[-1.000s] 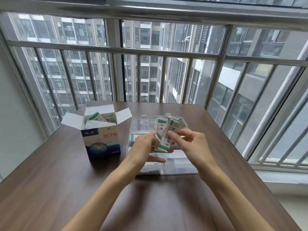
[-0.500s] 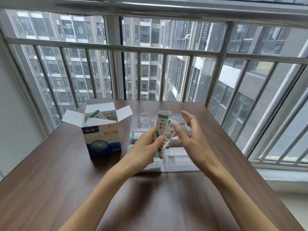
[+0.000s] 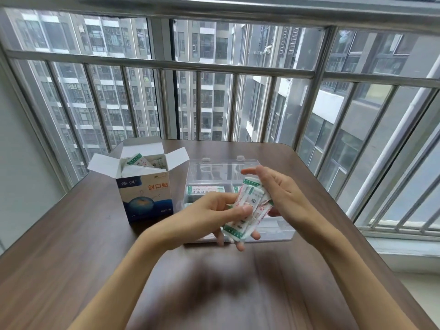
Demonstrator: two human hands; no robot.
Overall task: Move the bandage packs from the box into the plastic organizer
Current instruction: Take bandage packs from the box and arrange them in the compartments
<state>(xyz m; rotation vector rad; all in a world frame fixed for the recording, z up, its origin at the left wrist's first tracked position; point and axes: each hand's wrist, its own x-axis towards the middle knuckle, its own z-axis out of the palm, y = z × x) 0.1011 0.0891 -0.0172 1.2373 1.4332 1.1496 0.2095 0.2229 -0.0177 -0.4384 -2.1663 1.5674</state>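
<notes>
The left hand (image 3: 209, 216) grips a bunch of white, green-edged bandage packs (image 3: 247, 208) above the clear plastic organizer (image 3: 214, 167), while the right hand (image 3: 283, 194), fingers straight, touches them.

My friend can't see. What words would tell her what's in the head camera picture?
Two hands hold a bunch of bandage packs above a clear plastic organizer on a brown table: the left hand grips them, the right hand rests against them. An open box with more packs stands to the left.
</notes>
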